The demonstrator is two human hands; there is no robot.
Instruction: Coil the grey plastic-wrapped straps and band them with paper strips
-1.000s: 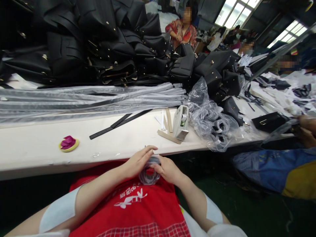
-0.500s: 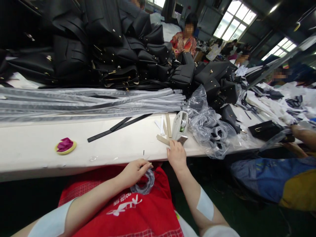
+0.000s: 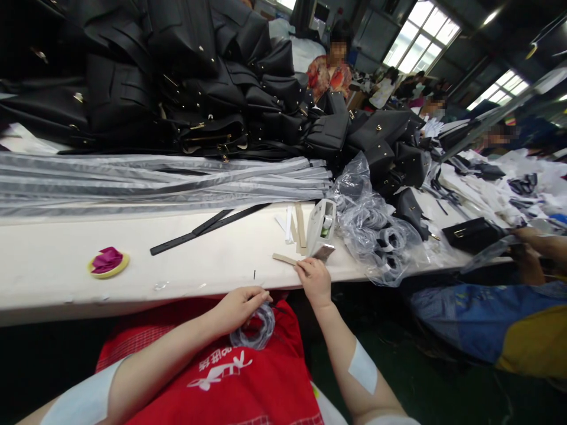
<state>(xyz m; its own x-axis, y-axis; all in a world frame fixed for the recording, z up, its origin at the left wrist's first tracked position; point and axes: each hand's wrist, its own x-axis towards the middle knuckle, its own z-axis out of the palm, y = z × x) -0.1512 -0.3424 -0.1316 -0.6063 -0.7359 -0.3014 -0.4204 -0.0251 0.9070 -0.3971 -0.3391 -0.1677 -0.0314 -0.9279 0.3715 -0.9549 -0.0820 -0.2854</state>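
Shifted slightly toward the wearer since the earlier head frame, one beige strip (image 3: 284,258) is pinched by its end in the right hand (image 3: 316,280), just in front of the tape dispenser (image 3: 319,229); such a tip grip probably leaves most of its length free. Nearer the wearer than the dispenser, the left hand (image 3: 244,306) curls, partly closed, over a grey coil (image 3: 267,328) at the red apron (image 3: 266,378), presumably to stop it unwinding. Other strips (image 3: 301,227) lie left of the dispenser on the desk (image 3: 212,260), seemingly for easy reach.
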